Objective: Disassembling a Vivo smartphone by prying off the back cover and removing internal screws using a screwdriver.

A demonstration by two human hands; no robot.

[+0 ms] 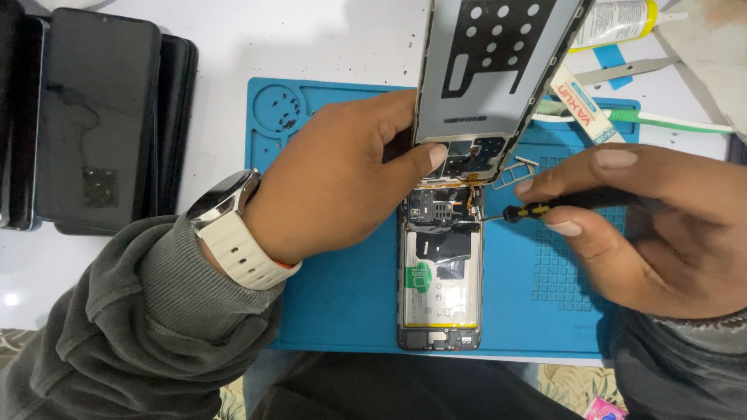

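Fingers of the left hand (334, 183) pinch the lower edge of a lifted phone back panel (490, 70), thumb pressed on its near corner, holding it tilted up over the opened phone (440, 264). Those of the right hand (646, 225) are clamped together round a small screwdriver (537, 210) with a black-and-yellow grip, its thin tip reaching the upper right edge of the phone's circuit board. The phone lies lengthwise on a blue work mat (342, 303), and its battery shows a white label with a green patch at the left. A white-strapped wristwatch (233, 225) sits on the left wrist above a grey sleeve. At the left of the table a stack of dark phones (97, 117) stands off the mat. Beyond the panel, at the top right, lie a yellow-and-white glue tube (618, 19), a narrow white packet with red print and a blue stripe (580, 105), and a green-and-white toothbrush (669, 120). A small pink packet (603, 408) peeks in at the bottom edge.
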